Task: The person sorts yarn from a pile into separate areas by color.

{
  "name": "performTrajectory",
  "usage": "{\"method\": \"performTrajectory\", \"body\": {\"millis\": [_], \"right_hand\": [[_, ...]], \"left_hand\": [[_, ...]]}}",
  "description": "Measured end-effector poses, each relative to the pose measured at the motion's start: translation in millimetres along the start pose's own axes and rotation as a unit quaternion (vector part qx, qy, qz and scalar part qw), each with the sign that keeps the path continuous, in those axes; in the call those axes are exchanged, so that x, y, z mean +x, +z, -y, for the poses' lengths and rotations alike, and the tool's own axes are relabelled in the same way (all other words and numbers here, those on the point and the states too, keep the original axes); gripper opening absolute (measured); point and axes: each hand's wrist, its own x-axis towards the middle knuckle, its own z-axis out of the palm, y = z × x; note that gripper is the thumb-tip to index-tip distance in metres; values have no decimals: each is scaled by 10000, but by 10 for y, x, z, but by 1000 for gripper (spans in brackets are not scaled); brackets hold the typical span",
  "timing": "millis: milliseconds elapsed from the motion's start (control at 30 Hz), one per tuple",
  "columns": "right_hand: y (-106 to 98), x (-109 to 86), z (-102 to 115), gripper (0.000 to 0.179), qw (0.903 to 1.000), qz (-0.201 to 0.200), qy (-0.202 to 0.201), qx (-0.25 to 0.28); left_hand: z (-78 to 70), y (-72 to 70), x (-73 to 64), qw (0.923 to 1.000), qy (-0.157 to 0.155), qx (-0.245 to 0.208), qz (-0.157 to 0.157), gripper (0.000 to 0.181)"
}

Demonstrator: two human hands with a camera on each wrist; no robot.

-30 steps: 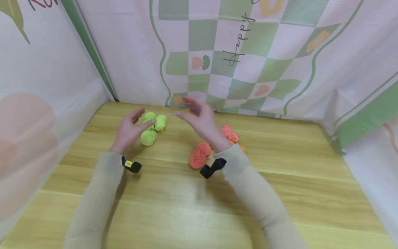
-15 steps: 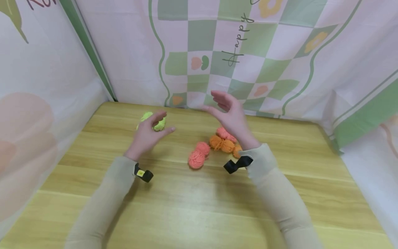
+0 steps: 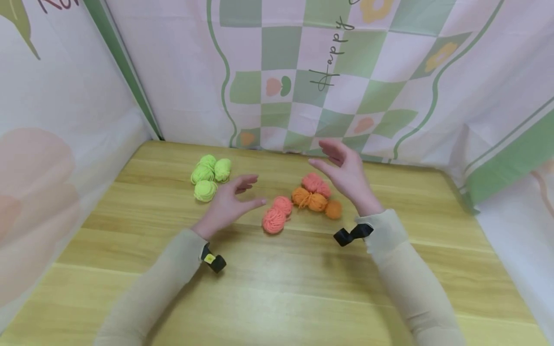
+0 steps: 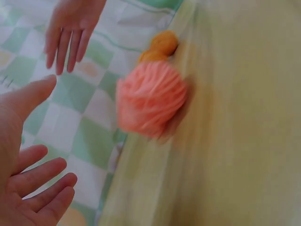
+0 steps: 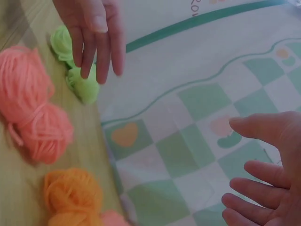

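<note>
My left hand [image 3: 229,204] hovers over the table with fingers spread and holds nothing. It lies between the lime-green yarn bundles [image 3: 205,191] and a coral-pink yarn skein [image 3: 274,220], which is tied at its middle. Raised at the right, my right hand [image 3: 348,178] is empty too, thumb apart from the fingers. Beside it on the table, an orange yarn skein [image 3: 309,199] lies against a second pink skein [image 3: 316,184], with a small orange yarn ball [image 3: 333,209] at its end. In the left wrist view, the pink skein [image 4: 150,99] hides part of the orange yarn [image 4: 164,43].
All the yarn lies on a light wooden table [image 3: 268,288]. A green-and-white checked cloth [image 3: 281,48] hangs behind its far edge, and white printed cloth [image 3: 65,144] encloses the left side. Each wrist carries a small black camera mount [image 3: 352,234].
Both hands have moved right: the left from beside the green yarn toward the pink skein, the right from over the table's middle to beyond the orange yarn. The yarn stays where it was.
</note>
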Motion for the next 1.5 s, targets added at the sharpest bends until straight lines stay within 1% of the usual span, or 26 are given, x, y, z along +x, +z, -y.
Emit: {"method": "performTrajectory", "body": {"millis": [100,200,300,333,500,700,867,967,1033,1200,1333,1500], "right_hand": [[-40,-43,-95,67,9998,89,156,-123],[-66,-90,-209,69,9992,186,300,-203],[-73,-135,-335,70,9986,261,345,-303],[-73,-146,-377,70,9985,278,355,-323],[-76,-191,-561,68,9973,305,471,-470],[-79,-219,-762,66,9940,377,822,-615],[-79,-231,-910,69,9904,473,1136,-624],[-69,-227,-967,67,9901,526,1169,-567],[-57,-217,-990,65,9903,550,1157,-542],[-34,-190,-1022,60,9892,620,1149,-665],[-24,-180,-1035,59,9875,710,1157,-798],[-1,-164,-1044,57,9858,790,1150,-930]], "left_hand": [[-5,97,-26,9999,-82,61,131,76],[-2,185,-47,9986,-266,211,403,81],[10,263,-67,9962,-415,342,681,88],[11,287,-73,9957,-440,368,729,89],[-20,372,-95,9944,-535,511,750,85],[-61,431,-100,9937,-702,468,736,78],[-94,496,-99,9920,-751,576,837,79],[-110,518,-98,9912,-726,677,874,77],[-117,517,-94,9909,-677,779,864,72],[-93,492,-80,9899,-392,1103,802,59],[-52,481,-65,9884,-201,1280,798,52],[-23,475,-52,9880,-136,1292,839,47]]}}
